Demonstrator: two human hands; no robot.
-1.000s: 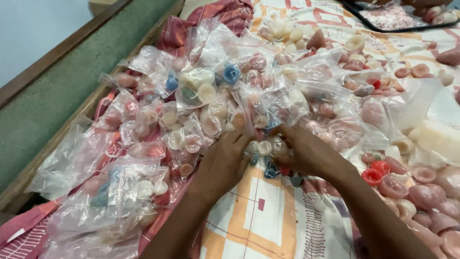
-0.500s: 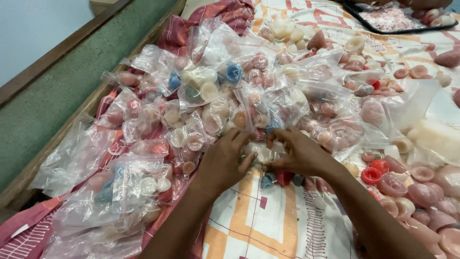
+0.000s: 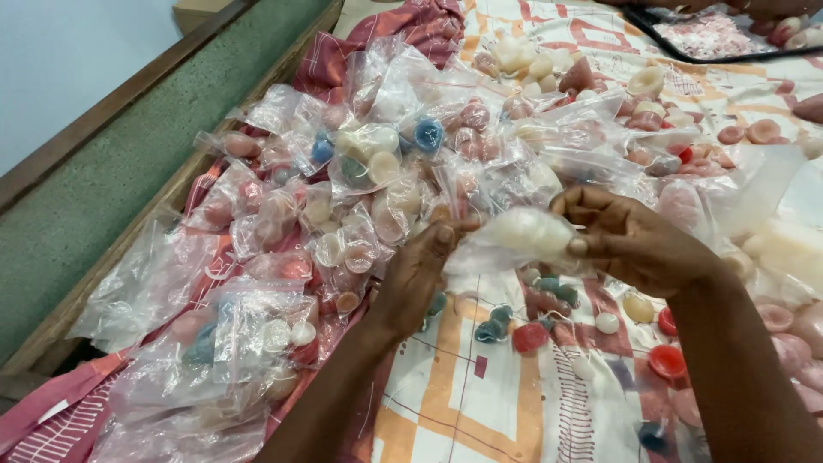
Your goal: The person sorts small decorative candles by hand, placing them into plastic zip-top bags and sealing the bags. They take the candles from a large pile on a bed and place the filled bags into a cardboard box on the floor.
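Observation:
My left hand (image 3: 420,274) and my right hand (image 3: 639,240) together hold up a small clear plastic bag (image 3: 506,244) with pale, cream-coloured pieces inside. The left pinches the bag's left edge, the right grips its right side. Below the bag, loose small pieces in blue, red and cream (image 3: 531,330) lie on a patterned cloth (image 3: 480,403). A big heap of filled clear bags (image 3: 360,189) with pink, cream and blue pieces lies to the left and behind the hands.
Loose pink and cream pieces (image 3: 754,133) cover the cloth at the right. A dark tray (image 3: 720,39) with small pieces sits at the top right. A wooden frame with a green panel (image 3: 94,206) runs along the left edge.
Both hands have lifted off the cloth, raising a clear bag of pale pieces between them. The loose pieces underneath are now uncovered.

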